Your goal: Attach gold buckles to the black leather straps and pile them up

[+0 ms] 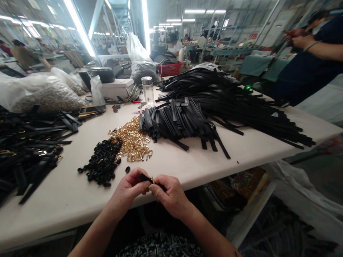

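Note:
My left hand (133, 186) and my right hand (169, 192) meet at the table's front edge, both closed on one short black strap (144, 177). A small gold buckle (151, 180) sits on the strap between my fingertips, partly hidden by them. Just beyond my left hand lies a single black ring (128, 169). Further left is a heap of black rings (102, 162), touching a pile of gold buckles (132, 137). Behind these, short black straps (174, 119) lie in a bundle.
Long black strips (230, 96) cover the table's right part. A glass bottle (148, 92) stands behind the buckles. Finished-looking black straps (24, 153) and a filled plastic bag (45, 92) lie at left. A person (308, 64) stands at the right, beyond the table (187, 167).

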### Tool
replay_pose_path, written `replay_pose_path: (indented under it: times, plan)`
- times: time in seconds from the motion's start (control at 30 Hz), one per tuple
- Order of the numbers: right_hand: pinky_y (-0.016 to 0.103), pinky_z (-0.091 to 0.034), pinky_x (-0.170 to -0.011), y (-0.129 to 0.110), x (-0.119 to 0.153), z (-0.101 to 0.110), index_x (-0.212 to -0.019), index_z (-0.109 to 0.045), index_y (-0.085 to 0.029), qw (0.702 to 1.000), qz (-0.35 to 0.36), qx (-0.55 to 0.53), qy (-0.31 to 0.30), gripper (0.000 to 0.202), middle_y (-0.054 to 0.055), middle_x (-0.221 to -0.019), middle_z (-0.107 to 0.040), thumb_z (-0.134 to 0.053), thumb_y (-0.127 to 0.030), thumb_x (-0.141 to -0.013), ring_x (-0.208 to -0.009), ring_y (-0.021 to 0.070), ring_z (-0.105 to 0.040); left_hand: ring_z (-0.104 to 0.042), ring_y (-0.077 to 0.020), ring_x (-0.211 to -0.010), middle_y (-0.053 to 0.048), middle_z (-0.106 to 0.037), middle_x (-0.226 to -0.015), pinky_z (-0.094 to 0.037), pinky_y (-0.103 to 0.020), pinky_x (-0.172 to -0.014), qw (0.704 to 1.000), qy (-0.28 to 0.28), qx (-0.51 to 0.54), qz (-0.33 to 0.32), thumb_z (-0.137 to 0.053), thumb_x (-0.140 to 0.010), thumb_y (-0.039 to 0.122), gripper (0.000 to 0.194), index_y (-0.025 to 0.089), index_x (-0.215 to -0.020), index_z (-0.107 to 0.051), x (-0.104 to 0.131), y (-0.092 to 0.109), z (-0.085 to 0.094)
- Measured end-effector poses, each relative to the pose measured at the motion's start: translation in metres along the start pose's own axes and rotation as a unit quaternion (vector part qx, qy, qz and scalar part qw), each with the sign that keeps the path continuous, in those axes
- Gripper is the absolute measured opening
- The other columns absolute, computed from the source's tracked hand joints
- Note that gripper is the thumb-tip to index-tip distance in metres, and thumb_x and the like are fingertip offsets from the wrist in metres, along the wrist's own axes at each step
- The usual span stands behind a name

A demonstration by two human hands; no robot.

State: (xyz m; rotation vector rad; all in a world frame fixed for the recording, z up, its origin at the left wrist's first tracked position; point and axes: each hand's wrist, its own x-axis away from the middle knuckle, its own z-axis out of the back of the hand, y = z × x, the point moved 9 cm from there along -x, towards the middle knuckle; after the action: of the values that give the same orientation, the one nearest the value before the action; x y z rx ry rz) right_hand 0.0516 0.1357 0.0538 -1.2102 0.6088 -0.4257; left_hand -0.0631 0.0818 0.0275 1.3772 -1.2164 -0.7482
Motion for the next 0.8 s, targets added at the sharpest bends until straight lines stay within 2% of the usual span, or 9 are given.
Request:
replay_pose_path:
  times: [0.1, 0.17, 0.3, 0.43, 0.57, 0.7, 0.8]
  plan:
    - [0.023, -0.038, -0.063, -0.005, -0.001, 0.005, -0.082, -0.069, -0.020, 0.999, 0.013, 0.019, 0.023, 0.023, -0.002, -0.073, -0.063, -0.054, -0.029, -0.098, -0.065, 0.0132, -0.055, -0.059, -0.0132, -0.073, -0.001, -0.067, -0.078, -0.048, -0.023, -0.069, 1.000, -0.010, -0.015, -0.004, -0.078, -0.077, 0.028, 0.018, 0.019, -0.089, -0.070, 0.005, 0.000, 0.000]
    - [0.024, -0.039, -0.065, -0.009, -0.001, 0.006, -0.080, -0.069, -0.020, 0.999, 0.020, 0.036, 0.023, 0.023, -0.001, -0.073, -0.063, -0.054, -0.028, -0.096, -0.068, 0.0141, -0.056, -0.060, -0.0136, -0.072, -0.001, -0.068, -0.079, -0.048, -0.023, -0.069, 1.000, -0.001, -0.014, 0.001, -0.080, -0.074, 0.029, 0.020, 0.019, -0.089, -0.071, 0.007, -0.004, 0.004]
    - [0.024, -0.041, -0.069, -0.007, 0.000, 0.000, -0.090, -0.070, -0.020, 0.999, 0.003, 0.027, -0.018, 0.016, 0.000, -0.081, -0.065, -0.054, -0.025, -0.093, -0.073, 0.0151, -0.058, -0.054, -0.0103, -0.060, 0.001, -0.063, -0.065, -0.045, -0.020, -0.060, 0.999, 0.051, 0.002, -0.008, -0.081, -0.073, 0.034, 0.020, 0.017, -0.080, -0.071, 0.004, -0.006, 0.019]
    - [0.024, -0.036, -0.061, 0.001, 0.001, 0.003, -0.081, -0.064, -0.019, 0.999, -0.015, 0.050, 0.008, 0.013, -0.002, -0.070, -0.057, -0.053, -0.022, -0.087, -0.064, 0.0138, -0.052, -0.052, -0.0089, -0.055, 0.003, -0.060, -0.060, -0.043, -0.019, -0.056, 0.992, 0.112, 0.043, -0.024, -0.086, -0.066, 0.034, 0.025, 0.016, -0.074, -0.070, 0.002, -0.001, 0.034]
    - [0.025, -0.037, -0.064, -0.004, -0.001, 0.002, -0.080, -0.063, -0.019, 0.997, 0.008, 0.069, 0.039, 0.014, -0.001, -0.072, -0.058, -0.051, -0.020, -0.086, -0.067, 0.0143, -0.053, -0.053, -0.0081, -0.056, 0.002, -0.063, -0.065, -0.043, -0.018, -0.055, 0.990, 0.113, 0.082, -0.003, -0.089, -0.062, 0.032, 0.027, 0.016, -0.073, -0.070, 0.003, -0.009, 0.028]
    - [0.025, -0.041, -0.069, -0.011, -0.004, -0.001, -0.081, -0.066, -0.019, 0.997, 0.018, 0.068, 0.035, 0.019, 0.000, -0.078, -0.063, -0.049, -0.017, -0.087, -0.072, 0.0153, -0.057, -0.053, -0.0079, -0.057, 0.001, -0.064, -0.067, -0.043, -0.018, -0.055, 0.988, 0.097, 0.115, 0.024, -0.090, -0.061, 0.030, 0.028, 0.015, -0.075, -0.071, 0.004, -0.021, 0.015]
    - [0.026, -0.041, -0.070, -0.012, -0.004, -0.001, -0.081, -0.067, -0.020, 0.997, 0.015, 0.063, 0.035, 0.018, 0.001, -0.080, -0.064, -0.051, -0.019, -0.090, -0.074, 0.0158, -0.059, -0.053, -0.0079, -0.056, 0.001, -0.066, -0.068, -0.043, -0.018, -0.054, 0.987, 0.088, 0.131, 0.027, -0.091, -0.060, 0.030, 0.029, 0.015, -0.075, -0.072, 0.004, -0.021, 0.010]
